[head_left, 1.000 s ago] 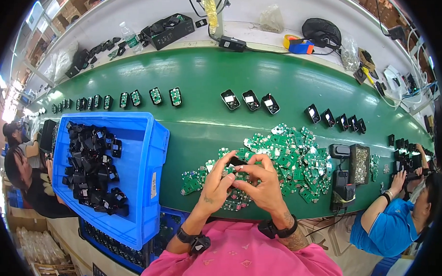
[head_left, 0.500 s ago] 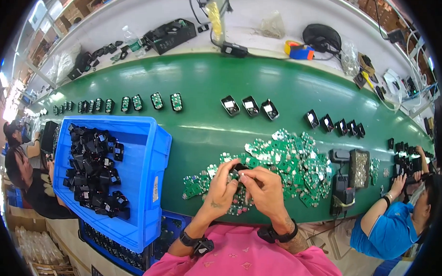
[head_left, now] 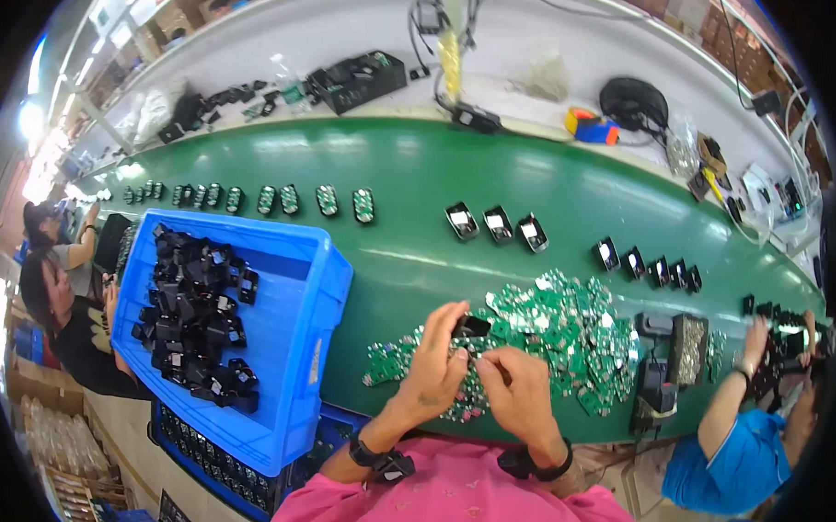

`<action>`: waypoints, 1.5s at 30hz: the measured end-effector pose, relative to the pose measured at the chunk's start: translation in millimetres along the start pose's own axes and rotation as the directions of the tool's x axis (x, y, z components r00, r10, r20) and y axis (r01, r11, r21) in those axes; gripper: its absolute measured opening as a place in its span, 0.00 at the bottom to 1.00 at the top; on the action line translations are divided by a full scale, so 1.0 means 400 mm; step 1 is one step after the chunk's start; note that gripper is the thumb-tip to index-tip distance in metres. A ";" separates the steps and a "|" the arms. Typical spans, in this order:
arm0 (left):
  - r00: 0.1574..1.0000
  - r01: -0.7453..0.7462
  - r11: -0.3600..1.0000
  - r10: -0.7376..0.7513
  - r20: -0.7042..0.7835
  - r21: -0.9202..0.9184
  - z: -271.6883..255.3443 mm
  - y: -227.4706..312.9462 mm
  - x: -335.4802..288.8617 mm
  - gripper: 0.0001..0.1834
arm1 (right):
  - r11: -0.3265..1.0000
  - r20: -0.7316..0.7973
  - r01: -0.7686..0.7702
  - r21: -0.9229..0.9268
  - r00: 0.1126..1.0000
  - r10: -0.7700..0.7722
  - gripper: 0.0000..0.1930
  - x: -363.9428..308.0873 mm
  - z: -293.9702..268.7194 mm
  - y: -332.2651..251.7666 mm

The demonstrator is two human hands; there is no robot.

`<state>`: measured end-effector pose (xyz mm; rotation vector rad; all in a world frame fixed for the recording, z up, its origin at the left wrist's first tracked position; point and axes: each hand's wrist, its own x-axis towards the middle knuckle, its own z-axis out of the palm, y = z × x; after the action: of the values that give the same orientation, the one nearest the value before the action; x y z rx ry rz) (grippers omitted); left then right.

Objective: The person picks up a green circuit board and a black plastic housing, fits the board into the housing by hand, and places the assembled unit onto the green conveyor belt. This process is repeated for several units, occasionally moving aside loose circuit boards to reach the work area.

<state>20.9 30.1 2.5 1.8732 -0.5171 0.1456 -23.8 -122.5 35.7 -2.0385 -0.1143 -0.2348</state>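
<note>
My left hand [head_left: 431, 373] is closed around a small black plastic casing [head_left: 474, 326], which sticks out beyond its fingertips. Close beside it on the right, my right hand [head_left: 517, 386] has its fingers curled in a pinch. Anything between those fingertips is too small or hidden to make out. Both hands are over the near edge of a heap of green circuit boards [head_left: 568, 343] lying on the green table.
At my left stands a blue bin [head_left: 297, 348] of black casings [head_left: 194, 315]. Casings with green boards [head_left: 327, 201] form a row at far left; other black casings [head_left: 498, 224] stand right of them. Black adapters [head_left: 657, 381] lie right of the heap. Co-workers sit on both sides.
The whole view has shifted, so the table and bin appear farther right. My right hand has drawn slightly down from the casing, which stays in my left hand. The right co-worker's hand has moved.
</note>
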 end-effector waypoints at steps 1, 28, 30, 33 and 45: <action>0.998 -0.035 0.999 0.035 0.055 0.004 -0.015 0.001 0.003 0.30 | 0.999 0.093 -0.031 0.018 0.995 0.030 0.04 0.002 -0.015 0.004; 0.933 -0.271 0.939 0.202 0.297 0.213 -0.017 0.031 -0.018 0.38 | 0.980 0.293 -0.186 0.075 0.943 0.157 0.06 0.022 -0.072 -0.009; 0.937 -0.295 0.907 0.212 0.278 0.301 -0.001 0.016 -0.026 0.38 | 0.990 0.250 -0.136 0.033 0.960 0.124 0.06 0.013 -0.050 0.011; 0.940 -0.261 0.893 0.148 0.308 0.367 0.011 0.014 -0.029 0.33 | 0.988 0.210 -0.154 0.002 0.966 0.150 0.07 0.006 -0.035 0.026; 0.915 0.330 0.917 -0.252 0.314 -0.225 -0.014 -0.022 -0.045 0.38 | 0.760 0.280 -0.489 0.428 0.871 0.403 0.09 -0.001 -0.019 0.072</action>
<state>9.4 42.5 -9.2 1.6809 -0.4139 -0.3814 -19.9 -142.5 13.8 -1.5127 0.1981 0.2588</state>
